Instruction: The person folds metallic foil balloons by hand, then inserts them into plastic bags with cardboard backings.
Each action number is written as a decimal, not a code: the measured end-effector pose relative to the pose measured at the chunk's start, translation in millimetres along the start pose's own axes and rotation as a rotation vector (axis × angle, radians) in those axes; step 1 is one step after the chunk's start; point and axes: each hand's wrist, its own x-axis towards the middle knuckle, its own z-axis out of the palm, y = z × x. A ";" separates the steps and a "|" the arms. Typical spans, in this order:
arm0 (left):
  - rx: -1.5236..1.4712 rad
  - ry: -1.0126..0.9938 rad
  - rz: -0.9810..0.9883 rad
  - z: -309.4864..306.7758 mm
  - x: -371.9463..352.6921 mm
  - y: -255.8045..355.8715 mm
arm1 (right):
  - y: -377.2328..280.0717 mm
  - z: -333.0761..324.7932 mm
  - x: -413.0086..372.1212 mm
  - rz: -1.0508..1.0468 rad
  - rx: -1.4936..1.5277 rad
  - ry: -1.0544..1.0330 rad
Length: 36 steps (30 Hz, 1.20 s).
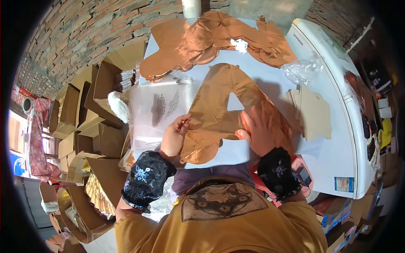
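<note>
A flat, copper-coloured foil balloon (211, 101) in the shape of the letter A lies on the white work surface in front of me. At its left edge, the fingers of my left hand (174, 134) are pinched together on the foil. My right hand (258, 131) rests on the balloon's right leg with its fingers spread, and the foil there is creased. Beyond it lie more copper foil balloons (168, 46), partly overlapping. Just left of the A is a stack of clear plastic bags (158, 107) with printed text.
Beige cardboard pieces (314, 114) and a crumpled clear bag (304, 69) lie to the right. A small white bundle (239, 45) sits on the far balloons. Open cardboard boxes (101, 141) crowd the left side. A white appliance-like panel (337, 84) borders the right.
</note>
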 end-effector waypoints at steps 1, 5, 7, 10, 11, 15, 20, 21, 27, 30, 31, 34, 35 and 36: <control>0.126 -0.008 0.040 -4.0 -1.3 0.1 | -1.2 1.5 0.7 -0.002 -0.007 -0.010; 0.677 -0.026 0.016 -14.0 -13.4 49.4 | 4.9 2.7 6.0 -0.016 -0.016 -0.032; 0.764 0.080 0.076 -29.7 -1.4 59.6 | 4.8 -3.2 8.0 -0.014 0.008 -0.039; 0.706 0.256 0.176 -86.6 43.5 45.1 | -3.5 -25.8 27.4 -0.061 0.189 0.010; 0.705 0.342 0.163 -111.1 68.3 34.9 | -6.4 -31.3 38.7 -0.091 0.278 0.039; 0.567 0.540 0.090 -197.3 148.6 -24.9 | -69.5 -46.0 137.2 -0.238 0.795 0.068; 0.525 0.604 0.066 -209.3 167.4 -38.0 | -143.0 43.8 298.9 -0.352 0.761 0.003; 0.452 0.594 0.084 -204.1 161.9 -29.6 | -152.6 65.5 319.0 -0.354 0.729 0.066; 0.424 0.599 0.163 -207.3 150.4 -20.4 | -162.0 110.4 361.7 -0.255 0.486 0.020; 0.422 0.536 0.119 -203.9 146.7 -11.6 | -156.1 116.6 365.5 -0.261 0.542 0.031; 0.445 0.507 0.087 -204.9 151.5 -10.8 | -155.5 115.2 366.2 -0.257 0.565 0.014; 0.548 0.474 0.087 -206.1 173.7 -12.1 | -155.5 116.4 369.7 -0.204 0.609 0.031; 0.587 0.471 0.100 -204.8 180.8 -13.5 | -155.0 117.5 370.8 -0.181 0.637 0.027; 0.551 0.441 0.119 -202.0 186.5 -7.8 | -152.2 122.8 376.1 -0.162 0.683 0.000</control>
